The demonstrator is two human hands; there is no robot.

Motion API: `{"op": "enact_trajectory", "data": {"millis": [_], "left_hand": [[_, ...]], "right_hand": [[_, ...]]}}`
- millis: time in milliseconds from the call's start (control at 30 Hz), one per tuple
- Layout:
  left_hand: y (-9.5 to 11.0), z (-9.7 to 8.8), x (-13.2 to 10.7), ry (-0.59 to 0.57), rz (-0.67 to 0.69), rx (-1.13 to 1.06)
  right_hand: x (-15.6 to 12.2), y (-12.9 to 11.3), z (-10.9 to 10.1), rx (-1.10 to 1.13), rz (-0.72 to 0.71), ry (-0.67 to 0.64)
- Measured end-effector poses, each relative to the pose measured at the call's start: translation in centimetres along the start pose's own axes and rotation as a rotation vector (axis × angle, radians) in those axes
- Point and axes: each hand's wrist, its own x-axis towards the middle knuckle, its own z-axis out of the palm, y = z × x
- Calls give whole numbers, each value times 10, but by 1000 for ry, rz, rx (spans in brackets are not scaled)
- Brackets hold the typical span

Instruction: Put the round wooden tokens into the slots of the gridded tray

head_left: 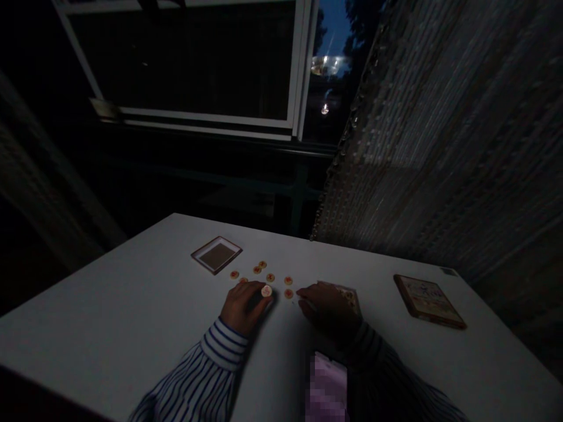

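Observation:
My left hand (241, 308) pinches a round Chinese chess piece (266, 291) with a red character, its face turned up toward me, a little above the table. My right hand (329, 308) is just right of a flat chess piece (288, 293). Its forefinger and thumb are apart, and nothing shows between them. Another chess piece (288, 281) lies behind that one. Several more red-marked pieces, among them a chess piece (270, 277), lie loose beyond my left hand. Partly hidden by my right hand is a shallow box (357, 302) with pieces in it.
All this is on a white table (153, 305). A brown-rimmed open tray or lid (217, 269) lies at the back left. On the right is a flat box with a printed cover (428, 300). A lit phone (328, 387) is near me, and a curtain (417, 146) hangs behind the right side.

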Motion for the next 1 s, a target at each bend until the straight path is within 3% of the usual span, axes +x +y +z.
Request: {"op": "enact_trajectory", "data": {"millis": [533,1000], "left_hand": [[42,26,24,-76,-44,-153],[50,50,33,-92,-51,-231]], "right_hand": [[-16,19,-10,-9,165,-40],[-21,30,-16,-10,211,-97]]}}
